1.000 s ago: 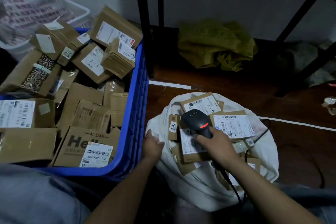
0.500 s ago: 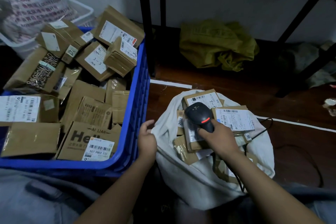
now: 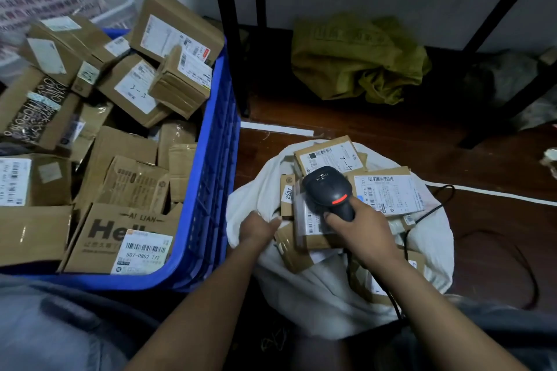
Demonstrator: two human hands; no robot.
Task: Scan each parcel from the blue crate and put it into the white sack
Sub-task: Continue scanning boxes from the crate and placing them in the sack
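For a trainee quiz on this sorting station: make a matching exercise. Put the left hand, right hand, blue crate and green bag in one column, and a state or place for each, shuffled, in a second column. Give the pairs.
Column 1
1. left hand
2. right hand
3. blue crate
4. green bag

Column 2
A. lies crumpled under the black rack
B. grips the black scanner
C. holds the white sack by its rim
D. piled with cardboard parcels

Pairs: 1-C, 2-B, 3-D, 4-A
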